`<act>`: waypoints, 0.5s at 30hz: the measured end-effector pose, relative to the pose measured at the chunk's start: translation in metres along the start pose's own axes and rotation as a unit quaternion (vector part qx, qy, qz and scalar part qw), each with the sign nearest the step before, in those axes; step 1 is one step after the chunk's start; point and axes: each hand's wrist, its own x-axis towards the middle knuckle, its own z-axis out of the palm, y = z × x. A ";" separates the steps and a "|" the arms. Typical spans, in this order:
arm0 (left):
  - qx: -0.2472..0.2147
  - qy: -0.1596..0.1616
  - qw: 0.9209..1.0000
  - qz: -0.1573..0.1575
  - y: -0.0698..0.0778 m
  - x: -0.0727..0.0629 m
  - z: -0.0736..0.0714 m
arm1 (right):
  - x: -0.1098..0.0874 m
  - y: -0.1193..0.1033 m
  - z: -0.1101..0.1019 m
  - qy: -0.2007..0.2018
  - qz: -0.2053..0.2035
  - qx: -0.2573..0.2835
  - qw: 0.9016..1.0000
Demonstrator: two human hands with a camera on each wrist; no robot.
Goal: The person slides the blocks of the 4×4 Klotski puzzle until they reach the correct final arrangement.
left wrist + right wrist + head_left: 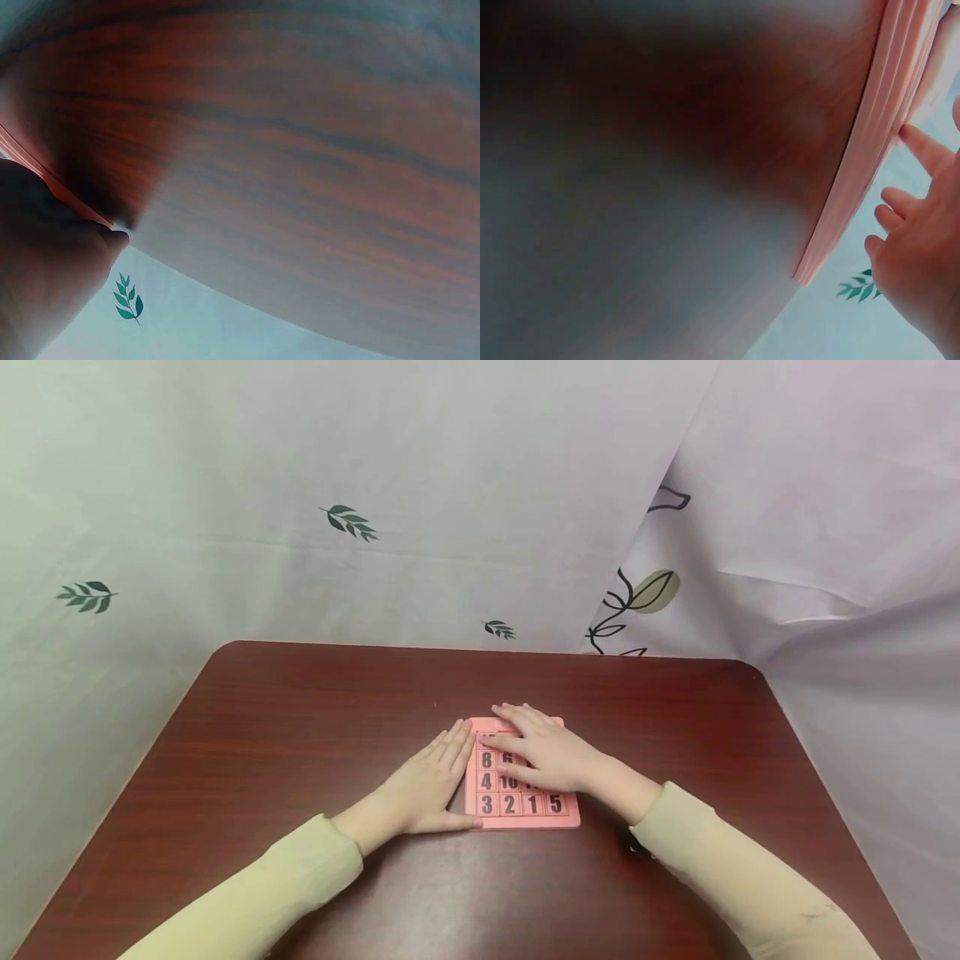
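A pink number slide puzzle (521, 821) lies flat on the table, its tiles printed with black numerals. The bottom row reads 3, 2, 1, 5; tiles at the upper right are covered. My left hand (420, 789) rests against the puzzle's left side, fingers straight along the edge and thumb at the lower left corner. Over the upper right part lies my right hand (555, 758), its fingers spread across the tiles. In the right wrist view one finger of the right hand (922, 247) touches the top of the puzzle (851, 165). The left wrist view catches only the puzzle's side (67, 196) by the left hand (52, 262).
The dark reddish-brown wooden table (337, 710) has rounded far corners. Behind it and at both sides hangs a pale curtain (450, 485) with leaf prints. A small dark object (637, 843) shows beneath the right cuff, too hidden to identify.
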 end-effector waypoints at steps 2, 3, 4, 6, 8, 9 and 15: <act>-0.002 0.002 1.000 0.000 0.000 0.000 0.000 | -0.005 0.004 0.000 0.001 0.005 -0.004 1.000; -0.003 0.002 1.000 -0.001 0.000 0.000 0.000 | -0.008 0.007 0.001 0.005 0.006 -0.005 1.000; -0.003 0.002 1.000 -0.001 0.000 0.001 0.000 | -0.013 0.010 0.001 0.007 0.009 -0.005 1.000; -0.004 0.003 1.000 -0.002 0.000 0.001 0.000 | -0.021 0.017 0.001 0.014 0.010 -0.005 1.000; -0.003 0.003 1.000 -0.003 -0.001 0.001 0.000 | -0.028 0.022 0.001 0.023 0.010 -0.004 1.000; -0.001 0.004 1.000 -0.003 -0.001 0.000 0.001 | -0.031 0.024 0.001 0.027 0.009 -0.005 1.000; -0.002 0.009 1.000 0.000 -0.001 0.001 0.004 | -0.037 0.017 0.002 0.039 -0.014 -0.013 0.999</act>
